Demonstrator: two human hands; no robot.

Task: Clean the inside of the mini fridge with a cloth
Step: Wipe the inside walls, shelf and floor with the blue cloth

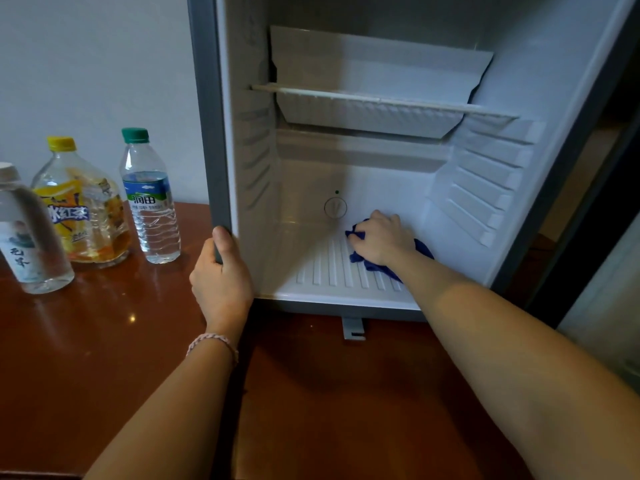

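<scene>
Cloth [360, 258], dark blue and bunched, lying on the ribbed white floor of the mini fridge [502, 188], toward the back right, just below the round dial [335, 207] on the rear wall. Right hand [381, 239] pressing down on top of it, fingers curled over the crumpled fabric and gripping it, blue folds sticking out at the fingertips and behind the wrist. Left hand [221, 275] grasping the grey left edge of the fridge frame near its bottom corner, thumb lying up the front of the edge, other fingers wrapping round out of sight. Braided wristband [213, 342] sitting on the left wrist. White shelf [381, 100] crossing the upper interior. Fridge standing on a glossy reddish-brown wooden table [104, 341]. Three bottles standing upright left of the fridge: green-capped water bottle [149, 199] nearest, yellow-capped tea bottle [83, 206] beside it, white-capped bottle [27, 233] at the picture's edge.
</scene>
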